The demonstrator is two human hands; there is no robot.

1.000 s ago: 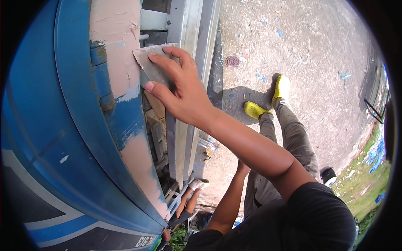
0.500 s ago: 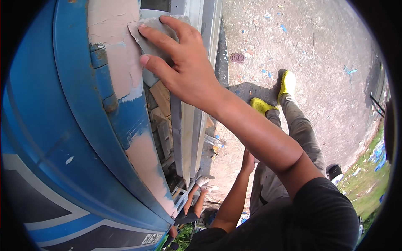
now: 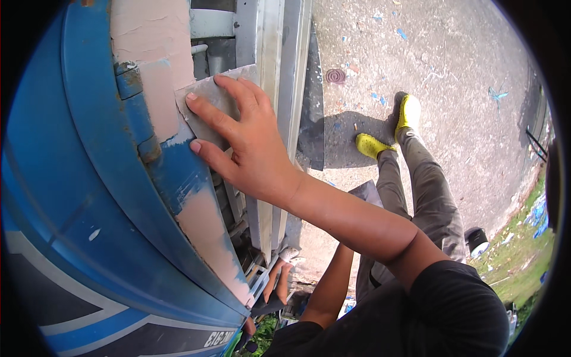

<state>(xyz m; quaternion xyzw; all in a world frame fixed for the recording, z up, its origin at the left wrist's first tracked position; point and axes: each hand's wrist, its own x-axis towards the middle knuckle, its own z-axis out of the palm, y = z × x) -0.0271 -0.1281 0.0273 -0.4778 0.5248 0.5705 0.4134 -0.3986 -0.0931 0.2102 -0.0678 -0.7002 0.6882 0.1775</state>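
Observation:
My right hand (image 3: 244,137) holds a thin grey putty spreader (image 3: 205,102) under its fingers and thumb. The spreader's left edge meets the blue metal door frame (image 3: 178,163), beside a patch of pinkish putty (image 3: 157,89). Lower on that frame lies a second putty patch (image 3: 205,220), with blue paint showing between the two. My left forearm (image 3: 333,279) rises from the lower edge; its hand is hidden behind my right forearm. Just past that forearm shows the corner of a flat grey sheet (image 3: 367,191); whether my left hand holds it is hidden.
A curved blue vehicle panel (image 3: 89,196) fills the left. Rusty hinges (image 3: 148,149) sit along the frame. Pale metal rails (image 3: 267,119) run beside the opening. My yellow shoes (image 3: 408,113) stand on littered concrete. Another person's legs (image 3: 278,279) show at the bottom.
My right hand and the spreader have moved down the frame, toward me. The grey sheet has come into sight past my right forearm, and my left hand has gone behind it.

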